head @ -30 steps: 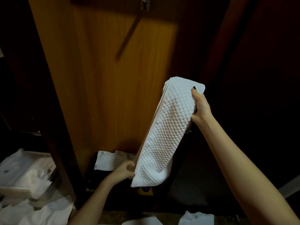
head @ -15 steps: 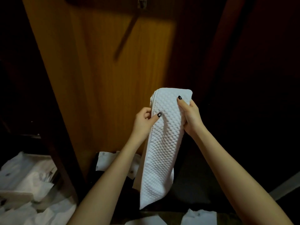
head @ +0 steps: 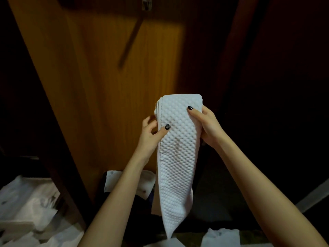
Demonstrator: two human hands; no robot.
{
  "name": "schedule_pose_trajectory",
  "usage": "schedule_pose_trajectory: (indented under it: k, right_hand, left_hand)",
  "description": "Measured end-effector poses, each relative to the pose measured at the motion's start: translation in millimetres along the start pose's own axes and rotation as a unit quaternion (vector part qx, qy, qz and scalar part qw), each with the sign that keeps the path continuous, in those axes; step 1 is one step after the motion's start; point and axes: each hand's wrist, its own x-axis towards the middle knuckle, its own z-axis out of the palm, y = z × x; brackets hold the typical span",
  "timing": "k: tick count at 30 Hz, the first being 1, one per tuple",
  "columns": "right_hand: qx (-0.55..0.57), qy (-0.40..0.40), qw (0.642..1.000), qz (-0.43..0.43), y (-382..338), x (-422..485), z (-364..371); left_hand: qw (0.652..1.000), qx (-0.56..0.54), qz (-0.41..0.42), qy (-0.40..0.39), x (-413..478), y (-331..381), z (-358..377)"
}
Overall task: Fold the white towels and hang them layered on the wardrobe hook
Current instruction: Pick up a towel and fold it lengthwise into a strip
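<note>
Both hands pinch the folded white towel near its top: left hand on one edge, right hand opposite. Long axis hangs vertical below them. Wardrobe hook sits well above, nearer the left hand

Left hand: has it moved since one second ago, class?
Yes. The left hand rose from the lower end of the towel to near its top, closer to the wardrobe hook.
</note>
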Motion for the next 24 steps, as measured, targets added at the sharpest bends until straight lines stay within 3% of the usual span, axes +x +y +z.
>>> schedule_pose_trajectory:
  k: [4, 7, 10, 14, 20, 24]
  right_hand:
    - [0.012, -0.017, 0.999, 0.037, -18, 3, -2]
    - [0.029, -0.017, 0.998, 0.056, -32, 7, -1]
    - [0.039, -0.013, 0.992, 0.122, -43, 11, -3]
    - [-0.031, -0.030, 0.984, 0.172, -25, 0, -15]
    - [-0.011, -0.027, 0.992, 0.124, 48, -49, -8]
    - [-0.023, 0.001, 0.993, 0.112, 56, -54, 10]
  left_hand:
    - [0.992, -0.091, 0.028, -0.086, 2, 5, -5]
    - [0.985, -0.131, 0.040, -0.102, 7, 13, -2]
    - [0.984, -0.160, 0.045, -0.071, 17, 24, 8]
    - [0.980, -0.193, 0.033, -0.030, 28, 28, 22]
    - [0.979, -0.199, 0.037, 0.002, 36, 28, 27]
    - [0.983, -0.176, 0.055, 0.013, 39, 38, 13]
